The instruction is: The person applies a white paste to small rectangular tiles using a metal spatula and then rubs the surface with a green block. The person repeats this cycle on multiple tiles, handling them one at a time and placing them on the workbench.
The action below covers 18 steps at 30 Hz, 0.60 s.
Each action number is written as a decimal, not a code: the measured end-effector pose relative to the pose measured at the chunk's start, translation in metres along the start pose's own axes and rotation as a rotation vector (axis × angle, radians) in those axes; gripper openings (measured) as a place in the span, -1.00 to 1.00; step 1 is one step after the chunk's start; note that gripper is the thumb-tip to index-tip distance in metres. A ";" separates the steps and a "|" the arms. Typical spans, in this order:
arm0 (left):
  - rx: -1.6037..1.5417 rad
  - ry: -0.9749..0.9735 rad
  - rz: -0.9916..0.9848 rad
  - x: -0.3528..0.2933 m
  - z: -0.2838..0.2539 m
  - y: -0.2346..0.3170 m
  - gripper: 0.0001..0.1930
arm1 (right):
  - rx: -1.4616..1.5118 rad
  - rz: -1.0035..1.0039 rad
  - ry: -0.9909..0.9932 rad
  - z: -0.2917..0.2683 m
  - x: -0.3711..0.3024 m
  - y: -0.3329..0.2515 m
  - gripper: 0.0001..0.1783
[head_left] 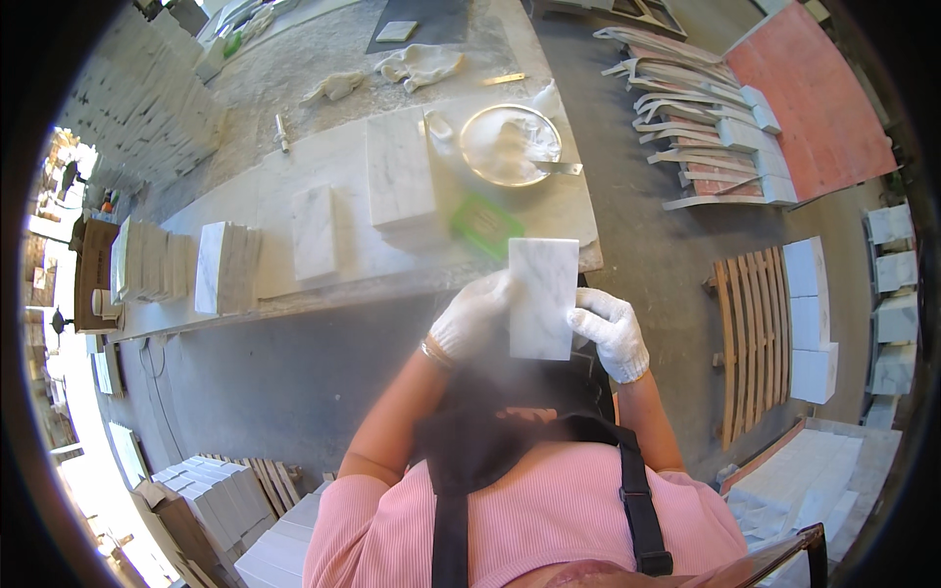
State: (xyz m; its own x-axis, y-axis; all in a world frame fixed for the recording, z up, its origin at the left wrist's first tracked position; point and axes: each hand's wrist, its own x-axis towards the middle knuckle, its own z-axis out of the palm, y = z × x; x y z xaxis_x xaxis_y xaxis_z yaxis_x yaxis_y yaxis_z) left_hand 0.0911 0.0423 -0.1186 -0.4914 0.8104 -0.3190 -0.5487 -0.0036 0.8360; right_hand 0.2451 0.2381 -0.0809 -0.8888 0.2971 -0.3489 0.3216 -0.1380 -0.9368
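Note:
Both my hands wear white knitted gloves. Between them, in front of my chest, I hold a white marble tile point(543, 300) with grey veins, its broad face toward me. My left hand point(474, 319) grips the tile's left edge, its fingertips partly hidden and hazy. My right hand point(613, 333) pinches the right edge. Just beyond the tile, on the worktable's near right corner, lies a blurred green object point(486, 226). Behind that stands a round metal bowl point(470, 163) with white powdery or pasty material in it. A putty knife point(559, 169) rests on the bowl's rim.
The worktable point(358, 269) carries a large marble stack point(400, 171), a smaller one point(314, 235) and tiles on edge point(225, 269) at left. Crumpled white cloth point(421, 65) lies farther back. On the floor at right are a wooden pallet point(753, 343) and a red board point(818, 103).

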 end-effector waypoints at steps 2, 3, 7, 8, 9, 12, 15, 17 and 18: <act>-0.031 0.009 0.009 0.000 0.000 -0.002 -0.51 | -0.008 -0.008 0.013 0.001 0.002 -0.002 -0.59; -0.045 -0.007 -0.001 -0.001 0.000 -0.004 -0.51 | 0.007 -0.015 0.024 0.002 0.004 -0.004 -0.59; -0.014 -0.076 0.003 -0.002 -0.008 -0.006 -0.43 | 0.010 -0.026 0.095 0.005 0.011 -0.013 -0.61; 0.038 -0.061 -0.041 -0.003 -0.009 -0.006 -0.38 | 0.006 -0.031 0.107 0.006 0.014 -0.016 -0.61; 0.011 -0.095 0.021 -0.005 -0.011 -0.005 -0.38 | -0.012 -0.049 0.100 0.008 0.017 -0.018 -0.63; -0.014 0.044 0.020 -0.013 -0.007 -0.004 -0.46 | 0.075 -0.016 0.099 0.017 0.026 -0.022 -0.64; -0.220 0.066 0.033 -0.021 -0.006 0.003 -0.43 | 0.131 -0.007 0.111 0.028 0.036 -0.025 -0.60; -0.342 0.053 0.050 -0.027 -0.006 0.008 -0.43 | 0.138 -0.064 0.144 0.035 0.040 -0.027 -0.69; -0.284 0.063 0.065 -0.030 -0.006 0.012 -0.43 | 0.159 -0.078 0.114 0.039 0.041 -0.029 -0.68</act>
State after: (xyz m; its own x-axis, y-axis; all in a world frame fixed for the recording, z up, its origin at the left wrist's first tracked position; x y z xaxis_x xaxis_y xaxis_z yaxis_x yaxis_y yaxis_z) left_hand 0.0953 0.0142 -0.1018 -0.5681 0.7650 -0.3034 -0.6775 -0.2255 0.7001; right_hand 0.1865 0.2177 -0.0673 -0.8635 0.4162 -0.2848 0.1899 -0.2549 -0.9481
